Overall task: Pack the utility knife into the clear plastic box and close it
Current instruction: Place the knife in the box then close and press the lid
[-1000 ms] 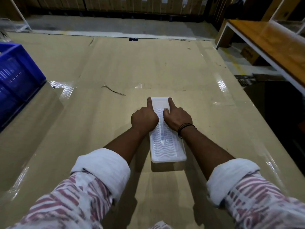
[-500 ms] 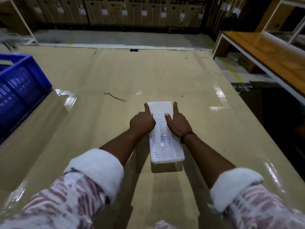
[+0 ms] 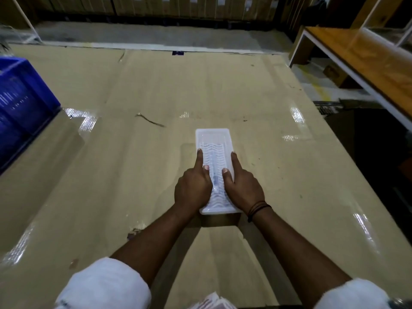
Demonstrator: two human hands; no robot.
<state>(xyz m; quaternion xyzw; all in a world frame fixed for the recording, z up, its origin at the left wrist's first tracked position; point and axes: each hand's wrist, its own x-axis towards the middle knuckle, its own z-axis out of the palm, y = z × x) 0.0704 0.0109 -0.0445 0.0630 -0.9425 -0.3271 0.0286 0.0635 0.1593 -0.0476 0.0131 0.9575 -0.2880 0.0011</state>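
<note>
Taped-up cardboard table [image 3: 133,163] is lying under the box [image 3: 213,139], knife [image 3: 214,175] already inside. Left hand [image 3: 192,190] and right hand [image 3: 243,188] are pressing flat along the lid's long edges, index fingers stretched forward. Thin, light, flexy plastic, probably slippery, so I'd be pushing at the rims.

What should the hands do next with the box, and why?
Probably press down along the near end of the lid. Both hands, left hand and right hand, already lie flat on the clear plastic box, the utility knife shows faintly inside, and the lid looks on, so sealing the edges seems left.
</note>
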